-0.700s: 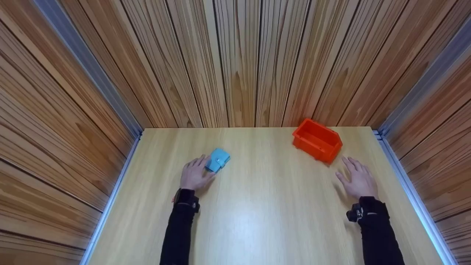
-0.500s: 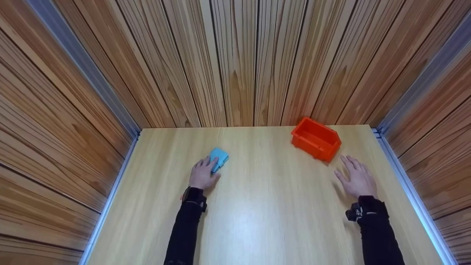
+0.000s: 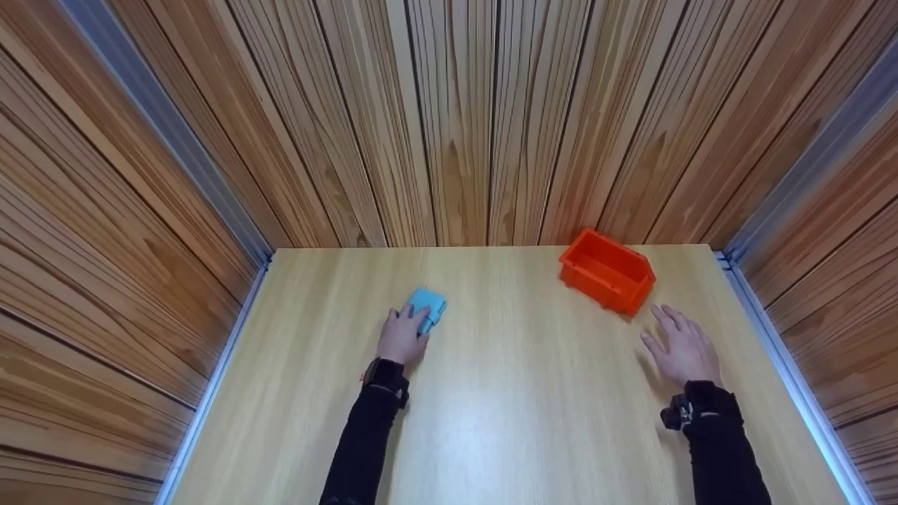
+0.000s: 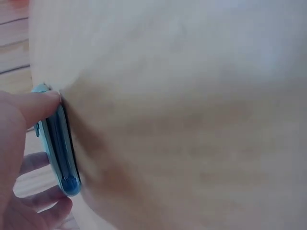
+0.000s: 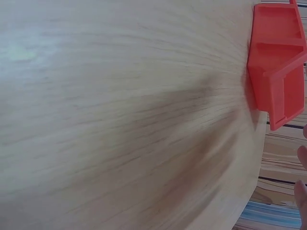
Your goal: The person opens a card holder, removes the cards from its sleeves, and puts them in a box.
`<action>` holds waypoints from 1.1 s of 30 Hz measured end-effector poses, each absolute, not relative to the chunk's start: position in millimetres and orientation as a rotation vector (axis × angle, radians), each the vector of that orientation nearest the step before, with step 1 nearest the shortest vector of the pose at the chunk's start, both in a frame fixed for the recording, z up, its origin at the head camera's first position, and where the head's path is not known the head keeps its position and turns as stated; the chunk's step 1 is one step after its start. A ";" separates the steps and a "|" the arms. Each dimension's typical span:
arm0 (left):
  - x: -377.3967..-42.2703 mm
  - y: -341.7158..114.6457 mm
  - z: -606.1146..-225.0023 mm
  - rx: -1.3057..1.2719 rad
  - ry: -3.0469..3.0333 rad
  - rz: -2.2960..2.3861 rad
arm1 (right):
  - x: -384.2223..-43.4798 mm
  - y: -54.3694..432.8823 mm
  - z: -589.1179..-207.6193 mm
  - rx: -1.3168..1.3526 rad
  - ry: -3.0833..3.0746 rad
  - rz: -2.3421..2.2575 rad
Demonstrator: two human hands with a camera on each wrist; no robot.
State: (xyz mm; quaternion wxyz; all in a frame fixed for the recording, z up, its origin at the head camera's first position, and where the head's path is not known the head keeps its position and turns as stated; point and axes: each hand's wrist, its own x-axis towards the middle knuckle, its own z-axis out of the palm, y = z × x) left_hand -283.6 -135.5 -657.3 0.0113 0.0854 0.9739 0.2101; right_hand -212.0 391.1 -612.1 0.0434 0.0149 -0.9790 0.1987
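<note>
left hand (image 3: 402, 341) pinches wallet (image 3: 431, 303); wrist view reveals edge (image 4: 64, 148)

That case (image 3: 431, 301) is plain sky blue, darker along its side, and the bin (image 3: 588, 284) a solid orange-red; pale yellowish wood with faint grain for the desk (image 3: 505, 365), browner, dark-streaked planks on the walls (image 3: 456, 126), bluish-grey corner strips (image 3: 172, 126), black sleeves (image 3: 726, 456)
</note>
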 end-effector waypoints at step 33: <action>-223.3 -1.9 -665.0 0.769 3.112 0.422 | -238.1 294.4 -629.3 0.265 -2.969 0.661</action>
